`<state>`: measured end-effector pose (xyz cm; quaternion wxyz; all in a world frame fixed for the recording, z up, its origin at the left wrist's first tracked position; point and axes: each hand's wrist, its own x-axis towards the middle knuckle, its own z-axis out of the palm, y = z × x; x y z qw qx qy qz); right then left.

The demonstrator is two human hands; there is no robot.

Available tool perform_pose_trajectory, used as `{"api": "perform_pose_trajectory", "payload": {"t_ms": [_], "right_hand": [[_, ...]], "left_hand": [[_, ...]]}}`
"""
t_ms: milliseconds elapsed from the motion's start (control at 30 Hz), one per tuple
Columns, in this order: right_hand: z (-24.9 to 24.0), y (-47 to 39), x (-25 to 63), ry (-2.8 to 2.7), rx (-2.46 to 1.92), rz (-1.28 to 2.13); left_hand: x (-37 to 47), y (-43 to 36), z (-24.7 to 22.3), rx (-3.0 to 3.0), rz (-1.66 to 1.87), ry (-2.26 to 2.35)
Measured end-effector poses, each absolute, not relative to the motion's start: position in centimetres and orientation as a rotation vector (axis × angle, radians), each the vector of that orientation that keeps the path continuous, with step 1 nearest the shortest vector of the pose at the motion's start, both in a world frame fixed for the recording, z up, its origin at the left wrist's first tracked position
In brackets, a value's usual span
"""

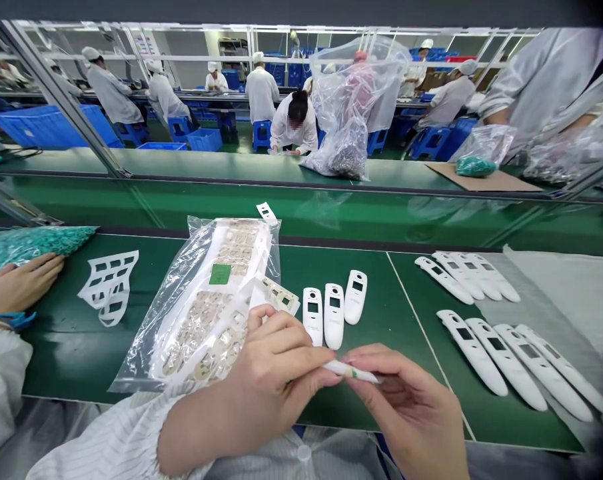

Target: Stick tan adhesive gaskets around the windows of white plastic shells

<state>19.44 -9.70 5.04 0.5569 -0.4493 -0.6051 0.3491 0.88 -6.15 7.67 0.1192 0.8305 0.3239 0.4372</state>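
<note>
By the near edge of the bench [306,267], I have left hand [276,367] and right hand [416,403] pinching 1 white piece [354,371]; a loose pinch could drop it.

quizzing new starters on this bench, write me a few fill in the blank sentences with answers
The left hand and the right hand hold a thin piece that is mostly ____ in colour.
Just beyond the hands, left of the pale line, lie ____ white casings.
Across that line, other casings lie toward the picture's ____ edge.

Missing words: white; three; right.
</note>
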Motion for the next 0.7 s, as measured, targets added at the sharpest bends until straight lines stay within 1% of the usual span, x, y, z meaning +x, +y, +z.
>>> {"api": "perform_pose_trajectory", "payload": {"t_ms": [167, 300, 533, 700], "right_hand": [[5.4, -9.1, 19.8, -1.595, -0.999, 0.773], [5.6, -8.9, 20.0, -1.625, -1.002, 0.736], [5.8, -8.6, 20.0, -1.775, -1.023, 0.575], [5.6, -8.2, 20.1, -1.912, -0.941, 0.384]], "left_hand": [[1.1, -6.2, 7.3, 2.377, 1.301, 0.929], [1.2, -6.2, 7.3, 2.397, 1.296, 0.923], [0.7, -6.1, 7.2, 2.485, 1.134, 0.91], [0.1, -6.1, 7.1, 2.574, 1.01, 0.927]]}}
